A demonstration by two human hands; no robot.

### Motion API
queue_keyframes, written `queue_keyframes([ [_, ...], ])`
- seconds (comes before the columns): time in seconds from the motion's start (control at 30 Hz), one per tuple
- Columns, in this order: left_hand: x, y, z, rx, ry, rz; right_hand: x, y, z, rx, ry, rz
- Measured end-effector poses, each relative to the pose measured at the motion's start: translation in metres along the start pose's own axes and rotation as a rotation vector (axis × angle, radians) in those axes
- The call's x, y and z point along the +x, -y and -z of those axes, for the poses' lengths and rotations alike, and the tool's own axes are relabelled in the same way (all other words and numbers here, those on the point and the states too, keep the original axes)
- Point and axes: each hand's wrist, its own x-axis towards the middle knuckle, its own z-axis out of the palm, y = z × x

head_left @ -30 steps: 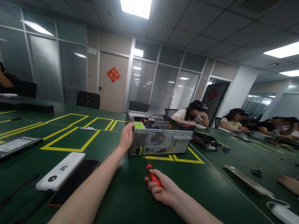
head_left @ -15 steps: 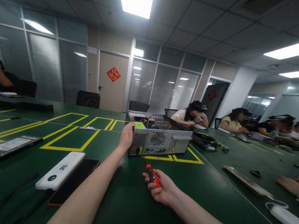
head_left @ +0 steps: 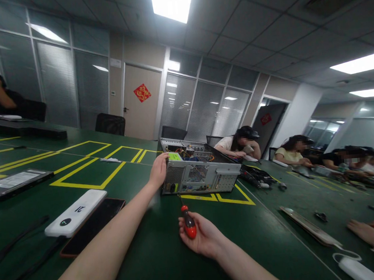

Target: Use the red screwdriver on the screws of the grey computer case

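Left hand (head_left: 159,171) grips the top left rear corner of the computer case (head_left: 202,176), which sits on the green table (head_left: 156,253). Right hand (head_left: 203,238), nearer me, is clamped on the red screwdriver (head_left: 188,223), tip at the case's lower rear edge.

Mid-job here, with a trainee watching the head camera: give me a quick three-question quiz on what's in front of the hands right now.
1. Multiple choice: what does the right hand hold? A) a phone B) a red-handled screwdriver C) a cable
2. True or false: the left hand lies flat on the table, apart from the computer case.
3. Fill in: the lines marked on the table by the computer case are ____.
Key: 1 B. 2 False: the left hand holds the case's near top corner. 3 yellow.
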Motion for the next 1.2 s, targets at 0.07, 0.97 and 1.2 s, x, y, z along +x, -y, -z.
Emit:
queue_keyframes([
  [0.07,-0.0002,0.0000,-0.0001,0.003,0.000,-0.001,0.0003,0.0009,0.0014,-0.006,0.029,-0.012],
  [0.97,0.0007,0.0000,-0.0001,0.007,0.004,-0.008,0.0048,0.0054,0.0049,0.129,0.088,-0.024],
  [1.2,0.0009,-0.0022,0.0015,0.004,0.016,0.002,0.0023,0.0041,0.0025,0.186,0.023,-0.009],
])
